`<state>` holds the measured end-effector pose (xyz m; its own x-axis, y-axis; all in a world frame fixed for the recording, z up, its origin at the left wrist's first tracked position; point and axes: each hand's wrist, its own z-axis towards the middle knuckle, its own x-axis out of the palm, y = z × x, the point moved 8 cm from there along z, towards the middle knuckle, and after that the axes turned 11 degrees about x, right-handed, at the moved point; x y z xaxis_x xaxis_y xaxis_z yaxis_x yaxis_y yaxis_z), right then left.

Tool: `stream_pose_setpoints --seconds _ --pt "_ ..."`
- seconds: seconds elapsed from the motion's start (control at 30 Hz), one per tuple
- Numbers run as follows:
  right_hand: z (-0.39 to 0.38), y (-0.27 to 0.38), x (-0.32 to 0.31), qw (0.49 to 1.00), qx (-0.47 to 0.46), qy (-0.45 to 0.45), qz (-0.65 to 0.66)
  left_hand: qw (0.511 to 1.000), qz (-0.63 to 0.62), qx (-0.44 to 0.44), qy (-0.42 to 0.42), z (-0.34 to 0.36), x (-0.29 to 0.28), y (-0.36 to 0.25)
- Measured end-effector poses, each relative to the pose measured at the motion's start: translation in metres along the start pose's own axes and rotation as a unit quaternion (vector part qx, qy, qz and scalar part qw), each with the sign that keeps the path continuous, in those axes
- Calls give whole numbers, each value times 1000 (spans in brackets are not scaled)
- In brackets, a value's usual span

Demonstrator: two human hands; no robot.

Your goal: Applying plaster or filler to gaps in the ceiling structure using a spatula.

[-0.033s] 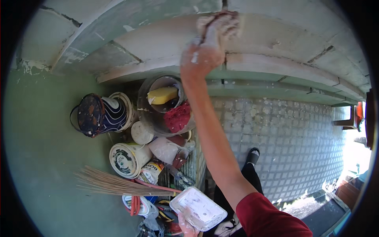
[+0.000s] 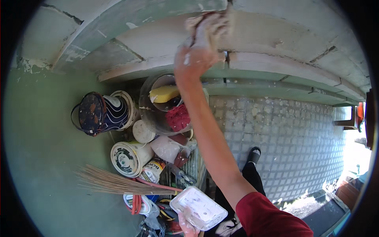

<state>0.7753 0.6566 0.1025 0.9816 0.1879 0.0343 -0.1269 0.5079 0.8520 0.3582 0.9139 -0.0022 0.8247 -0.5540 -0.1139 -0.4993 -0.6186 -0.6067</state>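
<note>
My right hand [image 2: 196,61], at the end of an outstretched arm, is closed round a crumpled cream-and-brown rag [image 2: 209,27]. The rag lies against the pale, patchy wall ledge [image 2: 256,33] and is slightly blurred. White smears show on the back of that hand. Low in the view, my left hand [image 2: 188,226] grips the edge of a shallow white plastic tray [image 2: 199,207]. A whitish film coats the tray's inside. Part of the left hand is cut off by the lower edge of the picture.
Left of my right arm, a clear tub [image 2: 148,116] holds a yellow sponge [image 2: 164,94] and a red cloth [image 2: 177,117]. Paint buckets [image 2: 125,160] and a stick broom [image 2: 114,181] crowd beside the green wall [image 2: 51,158]. Tiled floor [image 2: 276,134] lies at right.
My right hand has shifted a little left and slightly down along the ledge, taking the rag with it. My left hand and the tray stay nearly in place.
</note>
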Motion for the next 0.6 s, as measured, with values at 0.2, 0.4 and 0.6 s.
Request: stream_pose_setpoints --seconds 0.2,0.4,0.6 --pt "-56 18 42 985 33 169 -1 998 -47 31 -19 12 -8 -14" --pt "-61 1 -1 945 -11 311 95 996 -25 22 85 25 -25 3" --pt "-4 -69 -76 967 223 126 -2 998 -48 31 19 1 -4 -5"
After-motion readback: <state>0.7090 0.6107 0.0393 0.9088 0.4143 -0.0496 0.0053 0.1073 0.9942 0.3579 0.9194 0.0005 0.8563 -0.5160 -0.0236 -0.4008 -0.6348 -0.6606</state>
